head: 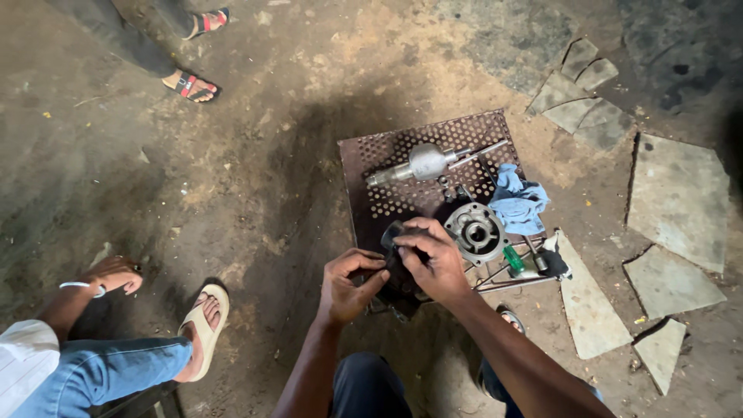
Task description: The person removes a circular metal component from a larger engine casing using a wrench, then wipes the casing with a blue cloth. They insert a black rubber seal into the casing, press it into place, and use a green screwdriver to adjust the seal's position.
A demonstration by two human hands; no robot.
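Observation:
Both my hands grip a dark, greasy metal part (396,267) over the near edge of a rusty perforated metal stand (371,166). My left hand (350,285) clamps the part from the left side. My right hand (433,255) covers its top and right side, hiding most of it. On the stand lie a silver shaft assembly with a round housing (422,163), a round grey flange with a centre bore (474,231) just right of my right hand, and a blue rag (517,203).
A green-handled screwdriver (513,260) and a dark tool rest at the stand's right edge. Broken stone slabs (677,197) lie on the dirt floor to the right. Another person in jeans and a sandal (203,329) sits at left; sandalled feet (190,83) stand at top left.

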